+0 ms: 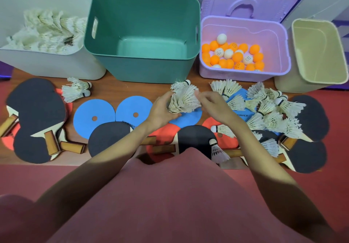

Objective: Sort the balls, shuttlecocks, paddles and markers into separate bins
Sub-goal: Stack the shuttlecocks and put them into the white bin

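Fingers [166,99] of both hands clasp a shuttlecock stack [182,99] above the desk [111,78], near the green bin [141,40]. Should keep it nested w/ even squeeze, then carry to white bin [47,59].

The white bin [47,61] at upper left is cut off by the frame's top and left edges. The cream bin [319,53] runs past the right edge. The forearms cover parts of the paddles [109,140] at centre. Print on the balls [234,55] is too small to read.
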